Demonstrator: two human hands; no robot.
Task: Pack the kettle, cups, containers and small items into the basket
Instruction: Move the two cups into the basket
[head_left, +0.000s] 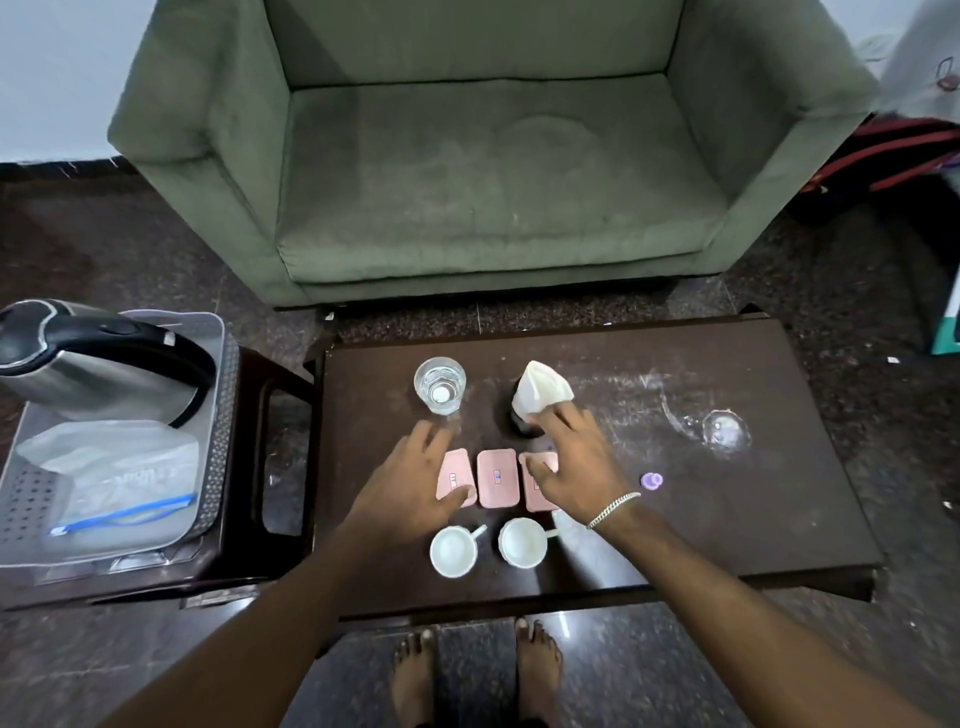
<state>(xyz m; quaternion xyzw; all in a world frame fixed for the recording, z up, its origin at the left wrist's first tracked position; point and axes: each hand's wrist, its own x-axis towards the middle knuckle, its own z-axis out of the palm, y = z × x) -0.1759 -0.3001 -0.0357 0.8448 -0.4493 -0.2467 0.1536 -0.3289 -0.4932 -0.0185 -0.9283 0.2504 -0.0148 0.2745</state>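
A steel kettle (98, 369) with a black handle lies in the grey basket (213, 467) at the left, on top of a zip bag (124, 483). On the dark table (727, 499) three pink sachets (497, 478) lie in a row. My left hand (410, 483) hovers open over the left sachet, and my right hand (566, 467) is spread over the right one. Two white cups (454, 551) (522, 541) stand in front of the sachets. Behind them are a clear glass (440, 384) and a dark container (522, 423) topped with white paper (540, 389).
A small purple cap (651, 480) and a clear lid (726, 430) lie on the table's right half. The basket rests on a dark stool (275, 395) left of the table. A green sofa (467, 156) stands behind. My bare feet (478, 670) are below the front edge.
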